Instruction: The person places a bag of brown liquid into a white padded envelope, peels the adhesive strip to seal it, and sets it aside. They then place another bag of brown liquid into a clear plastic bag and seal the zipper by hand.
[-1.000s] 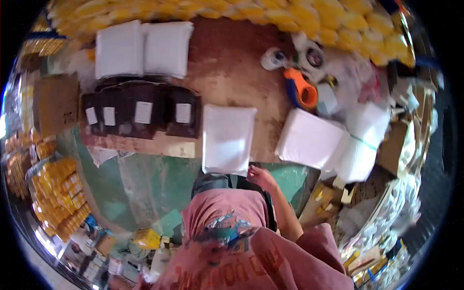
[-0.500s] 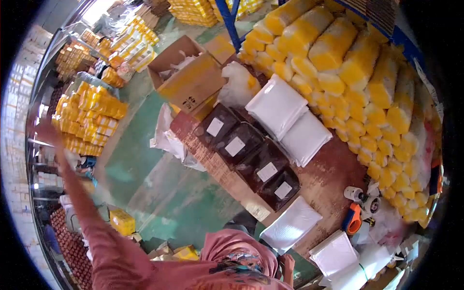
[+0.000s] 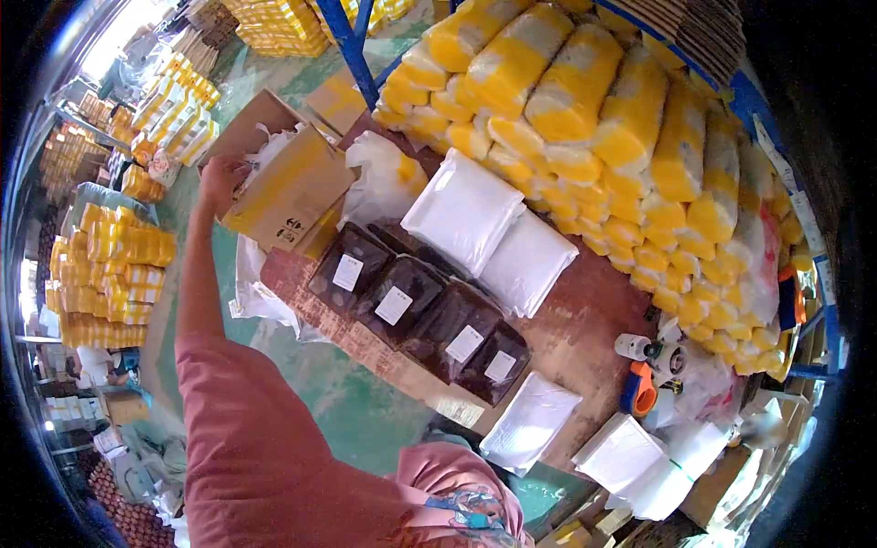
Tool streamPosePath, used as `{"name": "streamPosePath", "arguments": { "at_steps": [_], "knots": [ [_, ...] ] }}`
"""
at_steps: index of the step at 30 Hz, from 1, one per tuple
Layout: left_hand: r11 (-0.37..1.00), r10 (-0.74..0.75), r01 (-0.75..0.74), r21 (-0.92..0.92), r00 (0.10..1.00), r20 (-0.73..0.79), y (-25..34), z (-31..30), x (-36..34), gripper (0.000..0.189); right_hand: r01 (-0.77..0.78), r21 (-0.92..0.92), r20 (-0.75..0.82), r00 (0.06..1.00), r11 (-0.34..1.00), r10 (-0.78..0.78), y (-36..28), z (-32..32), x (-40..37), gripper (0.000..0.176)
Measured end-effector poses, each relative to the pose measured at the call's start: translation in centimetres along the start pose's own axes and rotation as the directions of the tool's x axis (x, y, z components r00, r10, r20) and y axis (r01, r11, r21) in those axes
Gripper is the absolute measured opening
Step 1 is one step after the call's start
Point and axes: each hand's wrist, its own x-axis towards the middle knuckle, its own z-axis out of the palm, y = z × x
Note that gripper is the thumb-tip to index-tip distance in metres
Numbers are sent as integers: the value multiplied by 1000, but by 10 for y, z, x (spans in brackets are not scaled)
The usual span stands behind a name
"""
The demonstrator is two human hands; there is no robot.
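Note:
My left hand (image 3: 223,179) is at the near left edge of an open cardboard box (image 3: 285,208). Its fingers go in over the rim, where the box and its contents hide them. White crumpled plastic (image 3: 274,144) lies inside the box, close to the hand. A row of several dark packs (image 3: 393,298) with white labels lies on the worktable (image 3: 598,306), to the right of the box. Beyond the dark packs are two white packs (image 3: 464,210). My right hand is out of view.
Yellow-and-white bundles (image 3: 566,87) are piled high at the table's far right. An orange-and-blue tape dispenser (image 3: 639,391) lies near stacked white sheets (image 3: 621,455). Another white pack (image 3: 532,422) is at the near table edge. A blue rack post (image 3: 354,50) rises behind the box.
My left arm has swung from the far left over to the cardboard box, and the hand is now at its rim. The whole view has shifted, so the table sits farther left.

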Motion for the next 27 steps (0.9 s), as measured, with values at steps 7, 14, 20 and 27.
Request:
{"name": "streamPosePath", "arguments": {
  "at_steps": [7, 14, 20, 27],
  "knots": [
    [934, 347, -321, 154, 723, -598, 120, 5, -52, 55, 193, 15, 144, 971, 981, -194, 45, -55, 45, 25],
    [474, 792, -798, -371, 203, 576, 229, 302, -373, 21, 317, -499, 4, 932, 807, -364, -44, -1, 89, 26],
    [969, 234, -66, -237, 538, 810, 275, 394, -504, 46, 634, -442, 140, 748, 635, -649, -121, 77, 97, 37],
    [808, -39, 458, -370, 669, 743, 273, 463, -544, 30, 502, -700, 370, 864, 509, -342, -166, 112, 97, 46]
  ]
}}
